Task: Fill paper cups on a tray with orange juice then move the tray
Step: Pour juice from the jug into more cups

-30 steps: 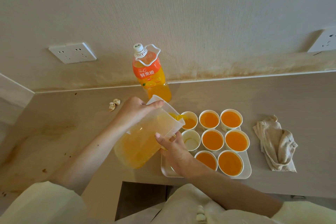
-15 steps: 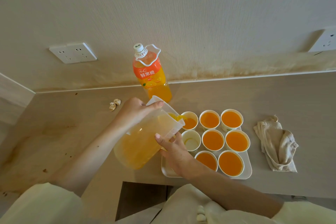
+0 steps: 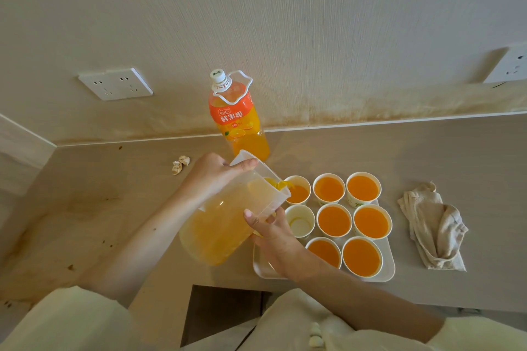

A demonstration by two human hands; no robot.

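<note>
Beige counter (image 3: 427,157) is carrying the white tray (image 3: 388,271) at its front edge. Jug (image 3: 216,228) is tilting over the tray's left side, juice running into the back-left cup (image 3: 299,194). Left hand (image 3: 212,172) is gripping the jug's top and right hand (image 3: 275,236) is holding it under the rim. Middle-left cup (image 3: 300,222) is sitting empty.

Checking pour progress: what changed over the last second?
Nothing visibly moved. The left hand and right hand keep the pitcher tilted, juice still streaming into the back-left cup; its level shows no clear rise. The near-empty cup beside it, the tray and the bottle stayed put.
</note>
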